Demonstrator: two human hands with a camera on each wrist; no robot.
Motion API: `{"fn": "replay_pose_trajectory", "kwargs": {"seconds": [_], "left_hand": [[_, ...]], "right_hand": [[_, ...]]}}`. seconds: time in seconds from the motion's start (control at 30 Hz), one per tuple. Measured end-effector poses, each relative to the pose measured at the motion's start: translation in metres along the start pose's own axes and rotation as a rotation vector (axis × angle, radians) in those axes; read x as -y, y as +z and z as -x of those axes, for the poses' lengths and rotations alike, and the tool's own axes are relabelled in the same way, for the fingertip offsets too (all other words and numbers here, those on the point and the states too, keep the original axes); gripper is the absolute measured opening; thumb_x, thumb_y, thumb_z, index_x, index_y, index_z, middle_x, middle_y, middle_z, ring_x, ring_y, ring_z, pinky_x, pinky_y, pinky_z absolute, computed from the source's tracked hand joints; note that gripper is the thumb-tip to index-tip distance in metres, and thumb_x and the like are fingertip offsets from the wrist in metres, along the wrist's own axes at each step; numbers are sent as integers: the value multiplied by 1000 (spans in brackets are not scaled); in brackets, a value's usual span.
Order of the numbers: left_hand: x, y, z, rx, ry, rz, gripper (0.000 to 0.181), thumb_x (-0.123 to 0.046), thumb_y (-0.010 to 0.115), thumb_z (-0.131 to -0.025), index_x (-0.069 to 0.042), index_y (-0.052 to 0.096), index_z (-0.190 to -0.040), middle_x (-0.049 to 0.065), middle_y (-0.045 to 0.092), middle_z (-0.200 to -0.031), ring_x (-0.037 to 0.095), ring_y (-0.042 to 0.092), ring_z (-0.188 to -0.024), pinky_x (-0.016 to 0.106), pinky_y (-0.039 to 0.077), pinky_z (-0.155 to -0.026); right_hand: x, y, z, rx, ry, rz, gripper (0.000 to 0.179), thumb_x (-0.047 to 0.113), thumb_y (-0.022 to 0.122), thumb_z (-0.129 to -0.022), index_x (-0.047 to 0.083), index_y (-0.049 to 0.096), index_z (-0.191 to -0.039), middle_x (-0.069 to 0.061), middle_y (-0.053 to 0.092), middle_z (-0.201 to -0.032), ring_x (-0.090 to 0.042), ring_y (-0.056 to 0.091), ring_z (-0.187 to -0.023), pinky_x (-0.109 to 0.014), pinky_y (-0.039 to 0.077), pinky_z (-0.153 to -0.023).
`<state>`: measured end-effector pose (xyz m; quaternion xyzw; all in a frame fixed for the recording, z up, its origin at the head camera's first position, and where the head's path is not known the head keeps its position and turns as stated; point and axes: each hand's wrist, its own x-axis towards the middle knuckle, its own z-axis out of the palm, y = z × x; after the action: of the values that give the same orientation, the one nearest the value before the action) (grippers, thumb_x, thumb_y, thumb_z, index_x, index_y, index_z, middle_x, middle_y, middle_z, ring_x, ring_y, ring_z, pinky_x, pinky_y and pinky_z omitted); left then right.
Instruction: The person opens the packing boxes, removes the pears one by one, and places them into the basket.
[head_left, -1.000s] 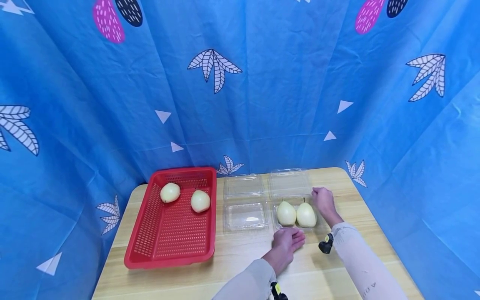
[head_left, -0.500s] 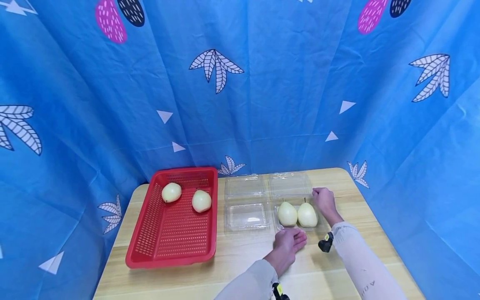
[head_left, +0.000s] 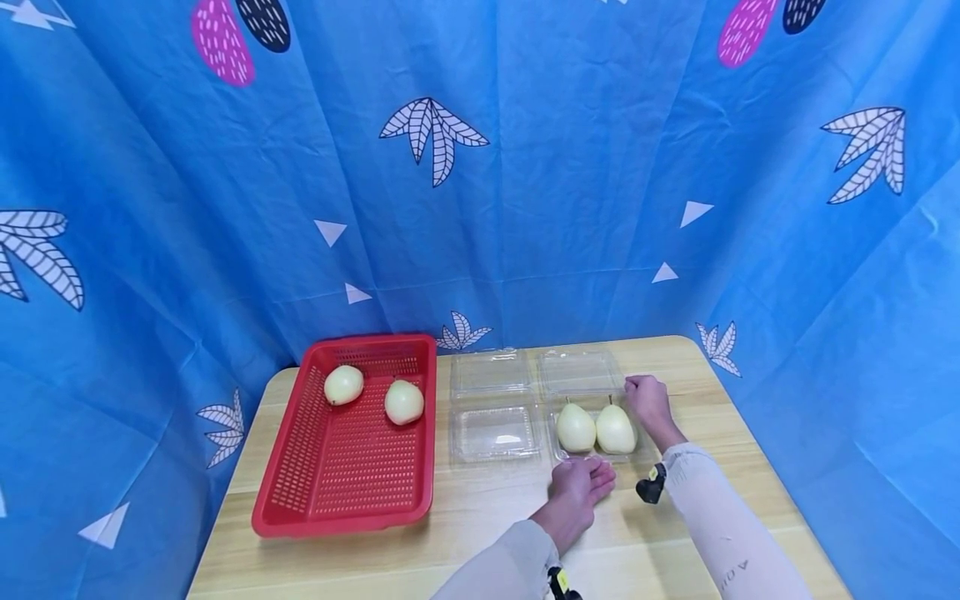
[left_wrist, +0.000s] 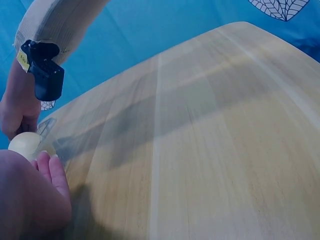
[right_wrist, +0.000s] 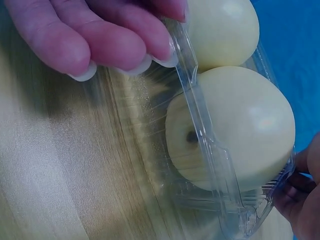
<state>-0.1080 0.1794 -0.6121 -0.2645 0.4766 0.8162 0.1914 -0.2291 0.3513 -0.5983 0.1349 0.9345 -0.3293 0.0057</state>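
Two pale yellow pears [head_left: 576, 428] stand side by side in a clear plastic clamshell box [head_left: 558, 448], its lid [head_left: 577, 371] folded back behind. My left hand [head_left: 576, 485] lies at the front edge of this box; its fingers reach rightward, nearly straight. In the right wrist view its fingertips [right_wrist: 112, 47] are right at the front rim. With curled fingers my right hand [head_left: 649, 403] pinches the back right corner of the box, and in the right wrist view that hand [right_wrist: 302, 200] shows at the right edge. The left wrist view shows one pear [left_wrist: 25, 143] between both hands.
Left of the filled box lies another open clamshell [head_left: 495, 433] with nothing in it. A red plastic basket [head_left: 262, 500] with two more pears [head_left: 404, 402] stands on the left of the wooden table [head_left: 480, 517]. A blue patterned curtain [head_left: 540, 208] hangs around the table.
Both hands keep their places at the box. The whole scene has shifted slightly rightward in the head view. The raised back edge of the lid has sunk a little.
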Motion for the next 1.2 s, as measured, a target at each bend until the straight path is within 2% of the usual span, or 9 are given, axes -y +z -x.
{"fn": "replay_pose_trajectory", "kwargs": {"seconds": [0.13, 0.37, 0.53, 0.8, 0.97, 1.2], "left_hand": [[1, 2, 1, -19, 9, 1, 17, -4, 70, -91, 4, 67, -105, 26, 76, -104, 36, 78, -96, 44, 65, -86], [2, 5, 3, -27, 21, 13, 17, -3, 70, -91, 5, 66, -106, 26, 76, -103, 37, 78, -95, 46, 65, -88], [1, 6, 4, -35, 25, 32, 18, -3, 70, -92, 6, 66, -107, 28, 75, -105, 37, 78, -94, 46, 65, -87], [0, 7, 2, -39, 30, 47, 22, -3, 70, -92, 6, 62, -110, 28, 75, -105, 35, 78, -90, 45, 66, -85], [2, 8, 2, -37, 34, 33, 22, -3, 68, -93, 7, 62, -112, 28, 75, -105, 34, 78, -90, 44, 66, -84], [2, 8, 4, -30, 45, 26, 21, -4, 68, -93, 7, 63, -110, 30, 74, -107, 39, 77, -96, 45, 66, -85]], "right_hand": [[-1, -2, 1, 11, -18, 7, 41, 12, 42, -105, -6, 62, -136, -29, 62, -139, -46, 65, -120, -56, 56, -100], [-5, -7, 8, 9, -123, 58, 42, 13, 43, -106, -11, 59, -136, -34, 61, -136, -50, 66, -113, -60, 55, -101], [-14, -9, 17, -36, -212, 86, 39, 12, 47, -105, -13, 62, -131, -37, 64, -128, -54, 64, -118, -63, 53, -102], [-26, -11, 32, -140, -348, 127, 31, 6, 52, -101, -14, 67, -120, -37, 69, -113, -54, 67, -107, -63, 56, -96], [-30, -12, 41, -160, -390, 141, 29, 5, 55, -100, -14, 68, -119, -37, 69, -111, -53, 68, -104, -63, 57, -93], [-39, -8, 49, -162, -413, 144, 30, 5, 59, -99, -13, 66, -122, -35, 69, -113, -50, 69, -103, -59, 60, -90]]}}
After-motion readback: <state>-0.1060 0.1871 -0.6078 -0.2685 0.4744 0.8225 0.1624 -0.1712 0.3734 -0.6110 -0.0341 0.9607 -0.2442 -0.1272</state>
